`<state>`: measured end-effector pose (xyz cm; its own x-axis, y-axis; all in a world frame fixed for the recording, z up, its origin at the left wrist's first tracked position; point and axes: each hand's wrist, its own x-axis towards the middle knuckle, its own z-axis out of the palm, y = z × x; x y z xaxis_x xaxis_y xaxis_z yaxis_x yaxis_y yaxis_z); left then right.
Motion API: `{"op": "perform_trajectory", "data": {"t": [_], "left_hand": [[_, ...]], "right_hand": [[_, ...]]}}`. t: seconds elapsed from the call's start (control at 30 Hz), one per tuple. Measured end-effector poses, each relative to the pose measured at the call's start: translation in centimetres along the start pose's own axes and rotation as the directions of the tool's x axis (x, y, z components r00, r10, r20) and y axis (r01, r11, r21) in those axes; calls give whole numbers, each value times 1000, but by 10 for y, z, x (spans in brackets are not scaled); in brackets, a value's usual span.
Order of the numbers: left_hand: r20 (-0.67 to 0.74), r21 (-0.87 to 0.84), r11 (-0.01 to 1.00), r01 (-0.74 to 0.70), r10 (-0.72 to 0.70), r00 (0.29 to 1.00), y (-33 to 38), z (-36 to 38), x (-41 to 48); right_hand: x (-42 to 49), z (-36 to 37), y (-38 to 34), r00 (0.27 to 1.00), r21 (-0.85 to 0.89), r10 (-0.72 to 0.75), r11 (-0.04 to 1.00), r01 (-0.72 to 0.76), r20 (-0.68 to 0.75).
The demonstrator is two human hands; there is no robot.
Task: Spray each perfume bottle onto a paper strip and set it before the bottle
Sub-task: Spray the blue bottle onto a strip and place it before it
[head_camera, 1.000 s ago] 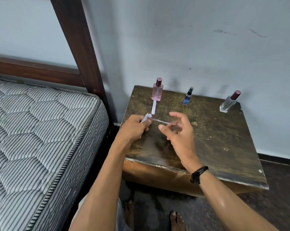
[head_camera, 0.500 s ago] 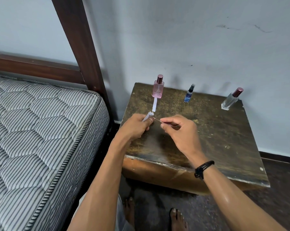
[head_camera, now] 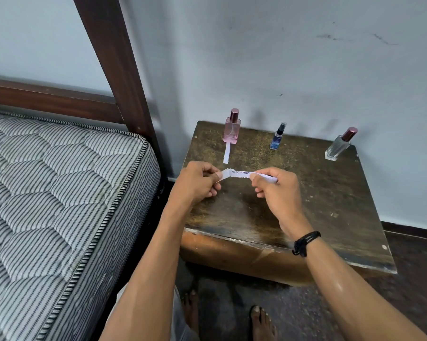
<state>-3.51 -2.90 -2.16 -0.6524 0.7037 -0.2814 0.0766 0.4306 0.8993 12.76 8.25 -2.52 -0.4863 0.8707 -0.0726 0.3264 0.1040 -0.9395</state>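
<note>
Paper strip (head_camera: pixel 240 174) now turning flat, print facing up, over table (head_camera: pixel 330 205); left hand (head_camera: pixel 197 183) pinching stacked end, right hand (head_camera: pixel 276 190) pinching other, possibly peeling one free for blue bottle (head_camera: pixel 277 137). Laid strip (head_camera: pixel 226 153) already lying before pink bottle (head_camera: pixel 231 130).

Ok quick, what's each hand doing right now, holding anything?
Left hand: pinching a bunch of strips.
Right hand: pinching one printed strip, whose other end reaches the bunch.

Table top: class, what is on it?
Pink bottle with a paper strip before it, blue bottle, clear bottle. The left hand and right hand, holding another strip, hide part.
</note>
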Motion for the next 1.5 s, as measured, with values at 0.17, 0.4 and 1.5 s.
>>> {"op": "perform_trajectory", "data": {"t": [0.17,0.4,1.5], "left_hand": [[-35,61,998,14,-12,999,0,6,0],[-287,34,995,89,-75,955,-17,-21,8],[-230,361,910,-202,297,927,-1,5,1]], "right_hand": [[1,-2,-4,998,22,64,998,-64,0],[15,-33,-8,961,229,163,967,-111,-224],[-12,-38,-33,837,-872,288,313,377,465]]}}
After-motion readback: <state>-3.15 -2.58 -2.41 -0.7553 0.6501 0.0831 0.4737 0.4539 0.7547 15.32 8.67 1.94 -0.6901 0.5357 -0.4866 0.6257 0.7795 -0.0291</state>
